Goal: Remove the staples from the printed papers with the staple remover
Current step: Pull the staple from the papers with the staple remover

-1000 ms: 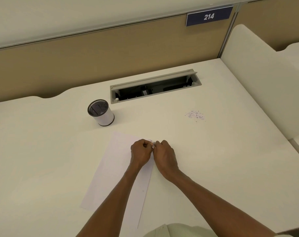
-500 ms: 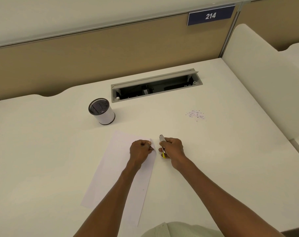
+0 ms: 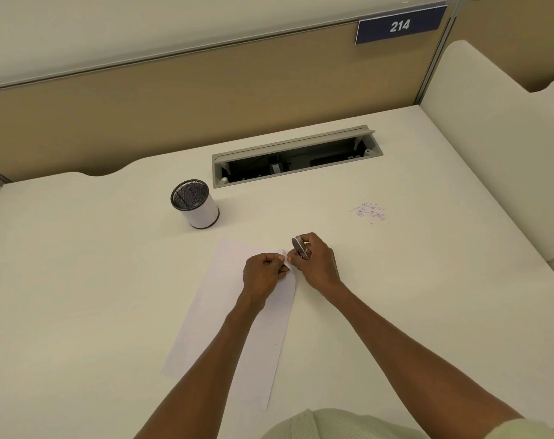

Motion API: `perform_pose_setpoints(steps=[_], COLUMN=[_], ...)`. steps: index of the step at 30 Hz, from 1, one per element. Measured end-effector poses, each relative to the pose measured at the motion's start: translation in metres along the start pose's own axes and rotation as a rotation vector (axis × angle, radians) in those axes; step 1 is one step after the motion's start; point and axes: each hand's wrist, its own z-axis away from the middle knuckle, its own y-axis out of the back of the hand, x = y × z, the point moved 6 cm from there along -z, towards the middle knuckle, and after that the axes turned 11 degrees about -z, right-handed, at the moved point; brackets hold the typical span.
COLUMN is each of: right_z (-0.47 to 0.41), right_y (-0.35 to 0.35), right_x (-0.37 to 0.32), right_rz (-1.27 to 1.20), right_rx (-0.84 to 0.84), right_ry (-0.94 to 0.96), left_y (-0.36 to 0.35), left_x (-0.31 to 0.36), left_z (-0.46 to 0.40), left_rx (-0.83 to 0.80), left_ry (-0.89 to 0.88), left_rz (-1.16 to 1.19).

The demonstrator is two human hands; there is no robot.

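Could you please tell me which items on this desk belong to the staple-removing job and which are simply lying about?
In use:
white printed papers, pinched by left hand
silver metal staple remover, gripped in right hand
small pile of pulled staples

Lying about:
white mesh-lined pen cup
grey open cable tray
blue 214 sign
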Motion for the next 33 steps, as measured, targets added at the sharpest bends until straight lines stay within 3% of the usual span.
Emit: perform_pose_setpoints(steps=[5,12,17,23,33], right_z=[-0.003,-0.005,-0.009,-0.022,-0.038], right_y=[-0.003,-0.012,0.000,0.008,0.014], right_x=[-0.007,-0.008,-0.005,-0.001,-0.007], right_rz=[0.128,0.453,0.399,0.307,-0.061], right_rx=[-0.036,-0.134,-0.030,-0.002,-0.003], right_ry=[0.082,0.226,0.137,0.030,-0.242], left_y=[0.001,0.012,0.018,0.024,0.029], left_x=[0.005,0.009,0.010,-0.007,-0.026], left_z=[-0.001,-0.008,-0.012,-0.015,-0.018], left_rx=[0.002,0.112,0.120,0.167,0.174], left_ry=[-0.010,-0.025,0.007,0.129,0.175], left_rz=[0.010,-0.235,-0.180,0.099,0.353])
